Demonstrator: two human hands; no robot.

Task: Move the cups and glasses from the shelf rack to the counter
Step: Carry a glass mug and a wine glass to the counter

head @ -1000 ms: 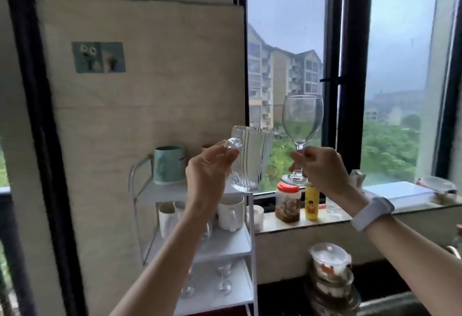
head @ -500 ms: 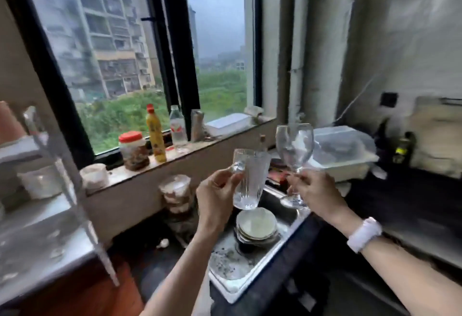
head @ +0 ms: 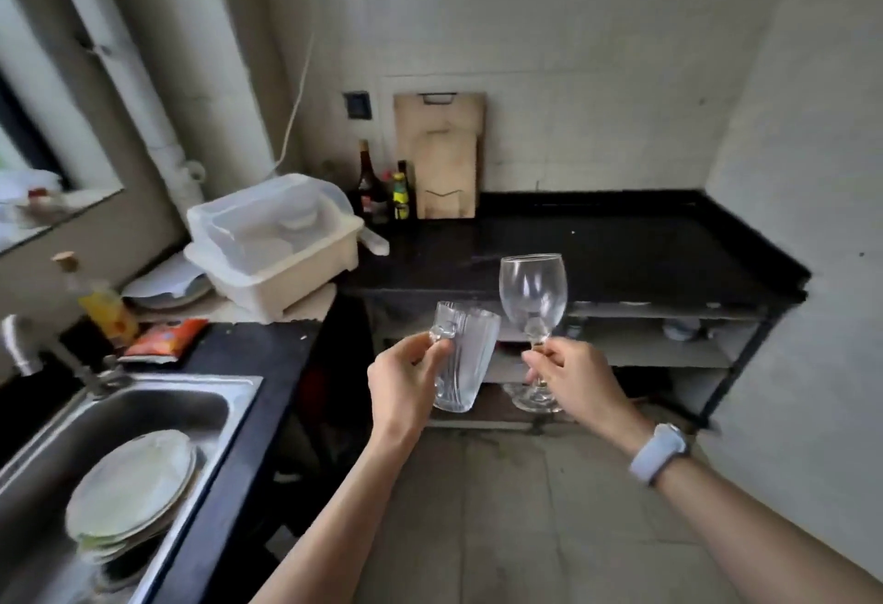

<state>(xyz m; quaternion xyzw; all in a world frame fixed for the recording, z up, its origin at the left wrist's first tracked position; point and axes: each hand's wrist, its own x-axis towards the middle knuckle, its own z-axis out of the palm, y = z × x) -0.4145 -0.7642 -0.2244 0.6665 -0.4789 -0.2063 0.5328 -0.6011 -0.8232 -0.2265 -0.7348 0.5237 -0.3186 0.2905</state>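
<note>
My left hand (head: 406, 384) grips the handle of a clear glass mug (head: 466, 357), held upright in the air. My right hand (head: 571, 376) pinches the stem of a clear wine glass (head: 533, 293), also upright, just right of the mug. Both are held over the floor, in front of a black counter (head: 621, 245) that runs along the back wall. The shelf rack is out of view.
A lidded plastic dish box (head: 277, 240) sits at the counter's left end, with dark bottles (head: 382, 192) and wooden cutting boards (head: 442, 159) against the wall. A steel sink (head: 157, 417) holding stacked plates (head: 129, 493) is at lower left. Open shelves (head: 669, 350) lie under the counter.
The view has swung right, from the rack and window past the sink to the black counter. Both hands still hold the mug and wine glass, now carried in front of the counter.
</note>
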